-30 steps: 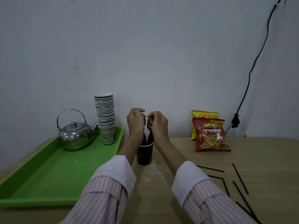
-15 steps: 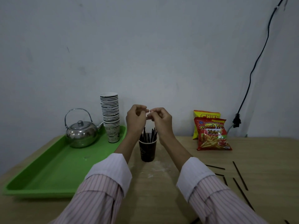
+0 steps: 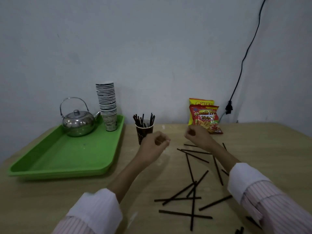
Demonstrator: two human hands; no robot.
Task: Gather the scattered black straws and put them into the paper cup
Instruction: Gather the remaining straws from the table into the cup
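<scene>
A dark paper cup [image 3: 143,132] stands on the wooden table just right of the green tray, with several black straws [image 3: 143,119] upright in it. Several more black straws [image 3: 194,193] lie scattered and crossed on the table in front of me and to the right. My left hand [image 3: 156,143] hovers just right of the cup, its fingers curled in with nothing in them. My right hand [image 3: 196,134] hangs over the far end of the loose straws, fingers also curled and empty.
A green tray [image 3: 67,159] on the left carries a steel kettle [image 3: 78,122] and a tall stack of paper cups [image 3: 108,105]. Two snack bags [image 3: 205,117] lean on the wall behind my right hand. A black cable [image 3: 243,61] runs down the wall at right.
Both hands let go of the straws above the cup and came down and apart to the right. The camera tilted down, so more of the scattered straws show.
</scene>
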